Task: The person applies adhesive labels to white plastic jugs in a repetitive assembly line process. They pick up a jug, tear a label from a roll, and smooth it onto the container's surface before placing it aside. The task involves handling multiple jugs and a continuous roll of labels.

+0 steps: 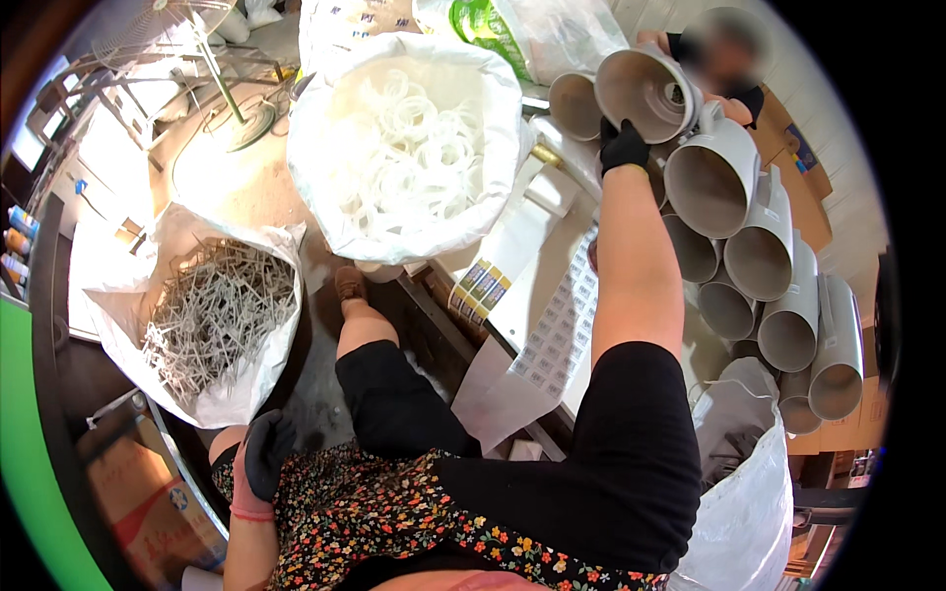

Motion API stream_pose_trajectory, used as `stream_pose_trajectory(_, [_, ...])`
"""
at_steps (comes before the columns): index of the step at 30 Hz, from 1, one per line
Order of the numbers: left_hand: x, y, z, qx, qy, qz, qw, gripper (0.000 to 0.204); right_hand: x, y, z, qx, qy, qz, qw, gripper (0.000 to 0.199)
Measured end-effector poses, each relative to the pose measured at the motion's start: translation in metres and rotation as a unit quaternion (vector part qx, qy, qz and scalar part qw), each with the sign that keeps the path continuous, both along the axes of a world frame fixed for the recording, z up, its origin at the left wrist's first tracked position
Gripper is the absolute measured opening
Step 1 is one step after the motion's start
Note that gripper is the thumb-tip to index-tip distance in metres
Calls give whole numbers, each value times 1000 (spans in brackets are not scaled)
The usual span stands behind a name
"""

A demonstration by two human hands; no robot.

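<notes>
My right hand (pixel 623 148), in a black glove, reaches out to the far right. It grips the near rim of a grey cylindrical plastic jug (pixel 641 84), whose open mouth faces me. More grey jugs (pixel 709 182) with side handles lie stacked on their sides below and to the right of it. My left hand (pixel 266 455), in a dark-palmed glove with a pink cuff, rests beside my thigh. Its fingers look loosely extended, and nothing shows in it. Nearest to it is a white sack (pixel 212 409) full of thin grey sticks (pixel 222 315).
A white bag (pixel 305 167) of translucent rings (pixel 414 148) stands ahead. Label sheets (pixel 562 330) and a label roll (pixel 507 246) lie on the bench. Another white sack (pixel 739 522) sits at right. A person (pixel 724 59) is behind the jugs; a fan (pixel 212 69) stands far left.
</notes>
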State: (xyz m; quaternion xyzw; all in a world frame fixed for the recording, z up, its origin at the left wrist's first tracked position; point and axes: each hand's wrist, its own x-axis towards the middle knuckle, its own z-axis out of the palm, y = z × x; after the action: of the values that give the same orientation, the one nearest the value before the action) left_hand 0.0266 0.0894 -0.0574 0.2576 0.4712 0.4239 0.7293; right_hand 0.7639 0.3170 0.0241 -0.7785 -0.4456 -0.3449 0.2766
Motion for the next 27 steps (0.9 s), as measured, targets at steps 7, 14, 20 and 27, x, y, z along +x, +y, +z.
stream_pose_trajectory(7, [-3, -2, -7, -36, -37, 3, 999, 40, -25, -9, -49, 26, 296, 289, 910, 34])
stream_pose_trajectory(14, [7, 7, -17, 2, 22, -44, 999, 38, -29, -14, -75, -400, 200, 197, 873, 87])
stream_pose_trajectory(20, [-3, 6, -35, -17, 30, -21, 999, 35, -10, 10, -76, -502, 261, 175, 806, 118])
stream_pose_trajectory(27, [26, 17, -34, -105, -78, 5, 991, 32, -36, -8, -65, -470, 212, 144, 845, 118])
